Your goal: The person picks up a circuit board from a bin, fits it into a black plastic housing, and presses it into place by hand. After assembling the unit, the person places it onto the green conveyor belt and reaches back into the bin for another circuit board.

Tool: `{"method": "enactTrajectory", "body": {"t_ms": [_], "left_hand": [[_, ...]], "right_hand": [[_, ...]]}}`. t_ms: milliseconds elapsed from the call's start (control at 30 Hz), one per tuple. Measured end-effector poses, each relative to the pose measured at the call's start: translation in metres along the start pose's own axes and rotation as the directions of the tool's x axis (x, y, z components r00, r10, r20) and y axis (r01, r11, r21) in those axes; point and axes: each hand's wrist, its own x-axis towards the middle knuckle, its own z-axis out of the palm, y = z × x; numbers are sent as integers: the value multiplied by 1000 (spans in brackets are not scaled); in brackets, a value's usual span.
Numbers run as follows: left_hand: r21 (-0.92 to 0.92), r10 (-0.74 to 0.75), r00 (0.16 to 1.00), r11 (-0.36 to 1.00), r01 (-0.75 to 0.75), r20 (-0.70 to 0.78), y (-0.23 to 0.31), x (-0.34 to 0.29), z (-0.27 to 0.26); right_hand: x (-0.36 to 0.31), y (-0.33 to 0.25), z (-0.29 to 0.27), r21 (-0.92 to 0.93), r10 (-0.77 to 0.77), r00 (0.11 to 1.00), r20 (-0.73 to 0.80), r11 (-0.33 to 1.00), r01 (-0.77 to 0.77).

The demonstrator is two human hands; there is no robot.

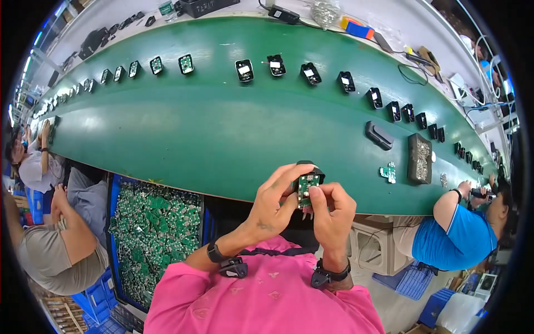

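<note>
At the near edge of the green bench, my left hand point(273, 201) is closed round a small black plastic housing point(319, 171). A green circuit board point(305, 188) sits at the open face of that housing; whether it is fully seated I cannot tell. My right hand point(334, 214) grips the board's right side, its thumb pressed on the surface and its fingers curled behind. To the right on the bench lie a closed black case point(379, 135), a loose green board point(388, 172) and a dark box point(414, 146) of small metal parts.
Black housings point(311, 73) stand in a long curved row on the green bench point(183, 131); those further left hold green boards point(186, 64). A blue-edged bin point(161, 234) full of boards is at my lower left. Co-workers sit left and right, one in a blue shirt point(453, 239).
</note>
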Motion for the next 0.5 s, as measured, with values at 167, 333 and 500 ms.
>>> {"method": "enactTrajectory", "body": {"t_ms": [167,333,500], "left_hand": [[-234,-187,979,951,202,86,12,-2,-13],[28,-147,989,989,147,2,10,1,-7],[-22,-169,985,985,169,-36,9,3,-4]], "right_hand": [[4,1,7,-140,-92,996,6,986,92],[6,-2,10,-337,-248,969,-12,913,230],[8,3,4,-490,-226,974,25,846,209]]}}
